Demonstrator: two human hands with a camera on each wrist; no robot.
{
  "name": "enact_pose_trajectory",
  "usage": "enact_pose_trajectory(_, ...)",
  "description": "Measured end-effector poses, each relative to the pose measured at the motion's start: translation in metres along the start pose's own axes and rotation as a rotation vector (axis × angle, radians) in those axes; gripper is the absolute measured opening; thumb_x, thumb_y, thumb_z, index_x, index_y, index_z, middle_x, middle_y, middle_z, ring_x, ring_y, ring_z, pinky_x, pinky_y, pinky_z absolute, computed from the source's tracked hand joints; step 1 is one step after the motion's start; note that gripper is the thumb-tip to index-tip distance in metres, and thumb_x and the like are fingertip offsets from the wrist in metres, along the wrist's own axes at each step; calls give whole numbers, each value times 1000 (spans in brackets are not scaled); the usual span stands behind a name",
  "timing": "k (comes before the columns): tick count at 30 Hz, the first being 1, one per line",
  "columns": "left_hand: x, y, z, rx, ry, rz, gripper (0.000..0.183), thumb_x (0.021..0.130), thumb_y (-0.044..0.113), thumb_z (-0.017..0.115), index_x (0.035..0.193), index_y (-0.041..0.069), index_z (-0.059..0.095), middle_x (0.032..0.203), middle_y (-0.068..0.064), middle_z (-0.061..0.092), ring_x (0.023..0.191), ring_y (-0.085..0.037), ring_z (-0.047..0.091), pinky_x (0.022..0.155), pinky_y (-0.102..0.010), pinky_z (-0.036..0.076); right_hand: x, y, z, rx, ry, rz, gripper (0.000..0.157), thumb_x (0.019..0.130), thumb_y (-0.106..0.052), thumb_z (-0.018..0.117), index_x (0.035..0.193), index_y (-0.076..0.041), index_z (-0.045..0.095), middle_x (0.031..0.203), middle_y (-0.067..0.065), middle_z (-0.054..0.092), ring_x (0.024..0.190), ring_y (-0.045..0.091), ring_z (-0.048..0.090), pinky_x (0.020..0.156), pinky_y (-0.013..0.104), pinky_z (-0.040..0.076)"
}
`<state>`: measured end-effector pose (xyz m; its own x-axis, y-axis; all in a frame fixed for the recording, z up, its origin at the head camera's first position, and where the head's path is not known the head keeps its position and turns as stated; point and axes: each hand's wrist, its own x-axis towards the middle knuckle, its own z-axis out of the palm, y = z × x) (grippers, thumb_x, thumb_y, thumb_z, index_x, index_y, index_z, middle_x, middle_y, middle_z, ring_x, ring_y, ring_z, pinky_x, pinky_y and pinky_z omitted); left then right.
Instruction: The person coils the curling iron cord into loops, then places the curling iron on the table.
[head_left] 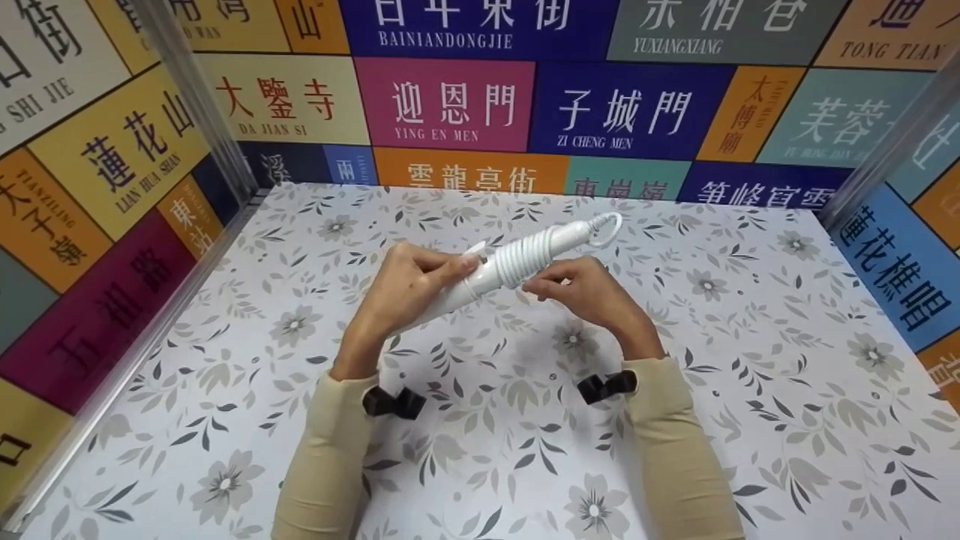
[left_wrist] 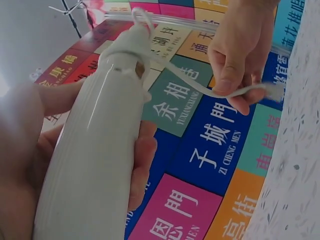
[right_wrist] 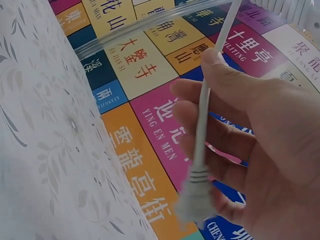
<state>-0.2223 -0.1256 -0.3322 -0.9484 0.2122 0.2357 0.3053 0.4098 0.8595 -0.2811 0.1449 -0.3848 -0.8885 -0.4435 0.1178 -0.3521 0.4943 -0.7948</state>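
Observation:
My left hand [head_left: 405, 289] grips a white wand-shaped electric appliance [head_left: 486, 279], which slants up to the right above the table; its exact kind is unclear. A white power cord [head_left: 525, 256] is wound in several turns around it, and a loop of cord [head_left: 616, 229] stands out at the far tip. Just below the coils, my right hand [head_left: 592, 294] pinches the cord's free end between thumb and fingers. Beyond those fingers, the plug [right_wrist: 195, 200] hangs down, slightly blurred, in the right wrist view. Part of the appliance is hidden behind my left hand.
Under both hands lies a table [head_left: 480, 465] with a white floral cover. Colourful sign-printed panels [head_left: 446, 105] rise at its back and sides, with clear corner strips [head_left: 214, 112] at the edges. Black wrist straps [head_left: 394, 403] sit at both cuffs.

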Motion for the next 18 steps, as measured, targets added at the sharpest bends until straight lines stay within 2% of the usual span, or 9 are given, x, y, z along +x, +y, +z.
enact_pose_trajectory(2, 0, -2, -1, 30, -69, 13, 33, 94, 37, 69, 105, 8, 79, 90, -14, 78, 64, -19, 63, 60, -31, 52, 0, 0, 1, -12, 57, 9, 17, 94, -26, 71, 86, -12, 76, 77, 1, 69, 69, 11, 56, 68, 28, 46)
enact_pose_trajectory(5, -1, -5, -2, 88, -178, 32, 30, 94, 36, 69, 107, 10, 78, 87, -12, 77, 60, -16, 60, 57, -29, 49, -2, -3, 2, 22, 113, -70, 14, 90, -10, 71, 80, -1, 76, 72, 8, 71, 60, 6, 55, 61, 24, 46)
enact_pose_trajectory(7, -1, -7, -3, 127, -243, 49, 28, 94, 34, 69, 106, 11, 79, 83, -10, 77, 57, -15, 57, 54, -27, 47, -3, -6, 3, 85, 112, -74, 10, 86, -6, 74, 81, 2, 78, 76, 13, 75, 59, 5, 60, 59, 22, 49)
enact_pose_trajectory(9, -1, -8, -3, 170, -290, 75, 26, 93, 34, 70, 103, 13, 80, 79, -6, 75, 56, -13, 53, 53, -25, 44, -4, -9, 3, 144, 85, -48, 12, 84, -12, 80, 86, 0, 81, 80, 14, 77, 62, 9, 66, 58, 23, 52)
enact_pose_trajectory(12, -2, -9, -3, 237, -331, 94, 25, 92, 37, 71, 100, 15, 81, 68, 1, 68, 54, -10, 47, 51, -24, 38, -4, -11, 2, 138, 44, 48, 20, 82, -28, 84, 91, -10, 82, 84, 5, 78, 69, 10, 69, 62, 23, 54)
enact_pose_trajectory(15, -3, -8, -4, 291, -357, 84, 26, 91, 40, 72, 97, 17, 82, 58, 5, 59, 51, -9, 38, 49, -24, 32, -4, -11, -1, 75, 22, 30, 17, 84, -28, 82, 93, -13, 83, 85, 2, 77, 74, 11, 67, 67, 23, 53)
enact_pose_trajectory(18, -5, -7, -3, 347, -383, 52, 27, 90, 44, 72, 96, 19, 82, 51, 7, 50, 47, -8, 31, 47, -25, 27, -4, -14, -2, 56, 12, 11, 14, 84, -25, 82, 93, -15, 83, 85, 3, 75, 75, 13, 66, 70, 25, 54)
